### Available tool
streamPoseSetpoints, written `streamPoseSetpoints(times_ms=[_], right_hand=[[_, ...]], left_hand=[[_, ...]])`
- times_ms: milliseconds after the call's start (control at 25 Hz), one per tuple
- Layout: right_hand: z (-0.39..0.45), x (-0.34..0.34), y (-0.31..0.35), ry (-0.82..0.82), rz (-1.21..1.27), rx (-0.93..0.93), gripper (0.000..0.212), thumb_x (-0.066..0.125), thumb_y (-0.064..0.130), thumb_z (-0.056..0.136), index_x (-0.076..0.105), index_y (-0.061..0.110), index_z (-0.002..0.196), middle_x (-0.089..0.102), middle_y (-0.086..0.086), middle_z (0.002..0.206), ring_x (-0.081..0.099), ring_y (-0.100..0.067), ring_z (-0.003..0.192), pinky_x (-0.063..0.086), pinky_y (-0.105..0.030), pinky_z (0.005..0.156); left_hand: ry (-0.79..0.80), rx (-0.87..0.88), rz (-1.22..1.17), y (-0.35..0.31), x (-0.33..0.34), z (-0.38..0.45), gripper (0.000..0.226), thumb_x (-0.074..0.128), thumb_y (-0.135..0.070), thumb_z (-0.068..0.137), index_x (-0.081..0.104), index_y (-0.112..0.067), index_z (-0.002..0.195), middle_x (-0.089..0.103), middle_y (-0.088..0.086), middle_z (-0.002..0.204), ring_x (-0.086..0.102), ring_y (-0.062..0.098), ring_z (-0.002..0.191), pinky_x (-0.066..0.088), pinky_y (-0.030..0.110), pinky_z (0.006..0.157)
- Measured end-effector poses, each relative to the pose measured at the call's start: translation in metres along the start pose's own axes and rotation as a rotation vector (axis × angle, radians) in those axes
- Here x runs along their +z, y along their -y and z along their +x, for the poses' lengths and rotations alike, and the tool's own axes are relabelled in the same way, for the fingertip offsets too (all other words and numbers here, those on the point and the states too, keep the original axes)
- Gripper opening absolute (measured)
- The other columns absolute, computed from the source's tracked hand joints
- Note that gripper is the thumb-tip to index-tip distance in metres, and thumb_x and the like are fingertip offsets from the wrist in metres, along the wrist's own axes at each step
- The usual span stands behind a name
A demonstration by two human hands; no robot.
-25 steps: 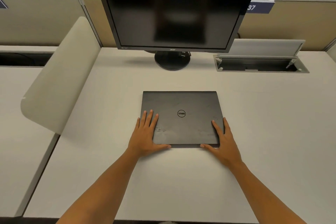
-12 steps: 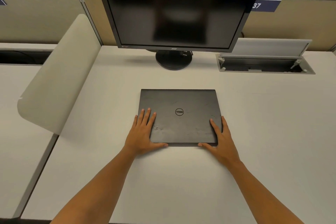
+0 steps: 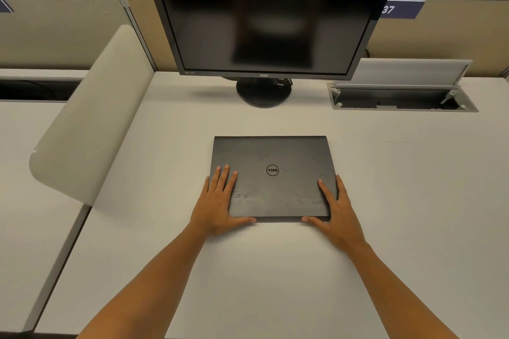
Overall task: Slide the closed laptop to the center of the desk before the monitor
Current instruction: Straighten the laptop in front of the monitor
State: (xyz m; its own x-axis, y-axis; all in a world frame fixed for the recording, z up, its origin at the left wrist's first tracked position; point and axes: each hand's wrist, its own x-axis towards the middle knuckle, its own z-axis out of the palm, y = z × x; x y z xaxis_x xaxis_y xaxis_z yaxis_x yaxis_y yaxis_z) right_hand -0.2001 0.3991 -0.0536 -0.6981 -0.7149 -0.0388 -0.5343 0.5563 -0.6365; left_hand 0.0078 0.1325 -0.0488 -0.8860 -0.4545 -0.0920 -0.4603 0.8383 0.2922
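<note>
The closed black laptop lies flat on the pale desk, straight in front of the dark monitor and its round stand. My left hand lies flat on the lid's near left corner, with the thumb along the near edge. My right hand covers the near right corner the same way, fingers on the lid and thumb on the near edge. A strip of bare desk separates the laptop's far edge from the stand.
An open cable tray with a raised flap is set into the desk at the back right. A curved beige divider panel rises along the left side. Partition walls close off the back.
The laptop and both hands keep nearly the same place in front of the monitor. Only the view shifts slightly.
</note>
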Motion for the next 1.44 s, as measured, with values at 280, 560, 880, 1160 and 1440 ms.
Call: streamPoseSetpoints(times_ms=[280,560,880,1160,1440], right_hand=[[0.012,-0.002,0.002,-0.114,0.333,0.116,0.101,0.071,0.061,0.077,0.017,0.032,0.158,0.021,0.012,0.164,0.024,-0.010,0.150,0.029,-0.032,0.118],[0.043,-0.005,0.011,-0.255,0.452,0.283,0.089,0.084,0.029,0.078,0.035,0.015,0.152,0.047,-0.006,0.152,0.047,-0.025,0.138,0.036,-0.023,0.104],[0.021,-0.013,-0.006,-0.289,0.493,0.260,0.090,0.087,0.023,0.075,0.040,0.015,0.151,0.048,-0.003,0.152,0.049,-0.022,0.137,0.038,-0.022,0.105],[0.011,-0.016,-0.015,-0.279,0.446,0.256,0.085,0.082,0.027,0.080,0.040,0.014,0.152,0.047,-0.005,0.153,0.047,-0.025,0.139,0.037,-0.026,0.107],[0.009,-0.014,-0.014,-0.279,0.421,0.262,0.082,0.079,0.029,0.083,0.039,0.013,0.153,0.046,-0.005,0.154,0.045,-0.024,0.140,0.034,-0.024,0.108]], left_hand=[[-0.200,-0.368,-0.685,-0.009,-0.006,0.004,0.142,0.067,-0.092,0.052,0.011,-0.019,0.161,0.011,-0.014,0.165,0.012,0.004,0.151,0.015,0.028,0.122],[-0.249,-0.552,-0.791,-0.012,-0.007,0.017,0.134,0.097,-0.054,0.050,0.026,-0.019,0.158,0.038,-0.001,0.157,0.038,0.021,0.145,0.033,0.032,0.114],[-0.221,-0.521,-0.766,-0.028,-0.001,0.002,0.133,0.098,-0.048,0.053,0.027,-0.013,0.159,0.035,0.000,0.162,0.035,0.022,0.148,0.030,0.036,0.120],[-0.217,-0.499,-0.763,-0.042,0.000,-0.006,0.134,0.097,-0.049,0.054,0.023,-0.011,0.160,0.030,0.000,0.165,0.030,0.021,0.151,0.024,0.030,0.120],[-0.196,-0.462,-0.726,-0.041,0.003,-0.011,0.130,0.091,-0.053,0.063,0.017,-0.015,0.162,0.021,-0.003,0.168,0.023,0.017,0.154,0.020,0.026,0.120]])
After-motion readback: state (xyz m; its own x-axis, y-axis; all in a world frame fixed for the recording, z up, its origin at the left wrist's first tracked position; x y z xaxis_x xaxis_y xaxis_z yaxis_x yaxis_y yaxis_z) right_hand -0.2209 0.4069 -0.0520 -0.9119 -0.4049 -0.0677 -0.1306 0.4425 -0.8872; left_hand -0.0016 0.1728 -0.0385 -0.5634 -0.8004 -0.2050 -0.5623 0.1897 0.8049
